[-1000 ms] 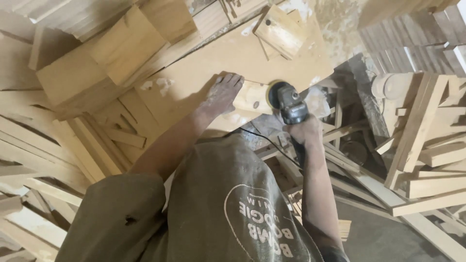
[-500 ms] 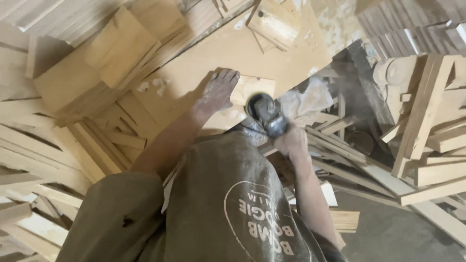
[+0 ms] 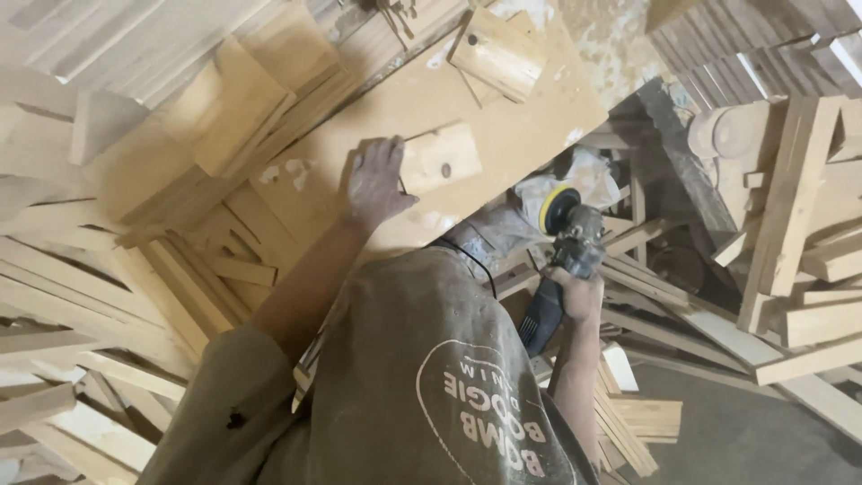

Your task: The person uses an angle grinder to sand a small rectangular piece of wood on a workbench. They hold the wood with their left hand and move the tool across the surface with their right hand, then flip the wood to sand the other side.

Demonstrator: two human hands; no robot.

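My left hand (image 3: 374,182), dusted white, rests on a brown board that serves as a work top (image 3: 503,117) and grips the left edge of a small pale wooden block (image 3: 442,158) with a knot in it. My right hand (image 3: 577,289) grips a dark angle grinder (image 3: 564,247) with a yellow-backed sanding disc (image 3: 558,207). The tool is held off the board's lower right edge, clear of the block, its disc turned on edge.
A second wooden block (image 3: 499,54) lies at the board's far end. Stacks of planks (image 3: 180,135) crowd the left side. Loose slats and timber offcuts (image 3: 799,207) pile up at the right. A grey floor patch (image 3: 718,431) shows at the lower right.
My right hand has lifted the grinder off the block and drawn it back to the right, off the board. My left hand has shifted to the block's left edge.
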